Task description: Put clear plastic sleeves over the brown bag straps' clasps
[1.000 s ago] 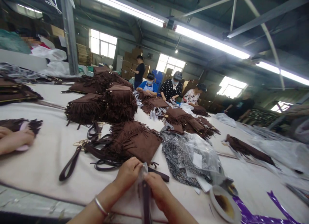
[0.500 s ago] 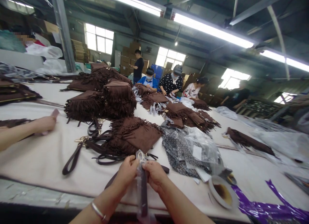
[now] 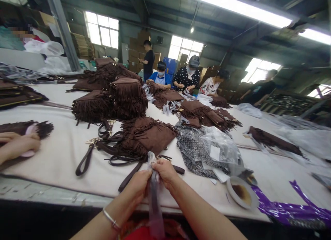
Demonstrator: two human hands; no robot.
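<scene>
My left hand point(image 3: 138, 188) and my right hand point(image 3: 164, 170) are both closed on a brown strap in a clear plastic sleeve point(image 3: 154, 195), which hangs down over the near table edge. My right hand pinches its top end; my left hand grips it just below. Just beyond my hands lies a brown fringed suede bag point(image 3: 148, 136) with loose dark straps point(image 3: 103, 152) spread on the white table point(image 3: 57, 153).
Piles of fringed bags point(image 3: 113, 95) fill the table's middle and far end. A patterned cloth point(image 3: 192, 150), clear plastic bags point(image 3: 222, 147), a tape roll point(image 3: 241, 195) and purple film point(image 3: 289, 209) lie to the right. A co-worker's hand point(image 3: 18, 145) rests at left; several people work at the far end.
My hands have slid the sleeve along the strap and lifted its top end slightly. The co-worker's hand at left reached out, then drew back onto a fringed piece. The camera tilted down a little.
</scene>
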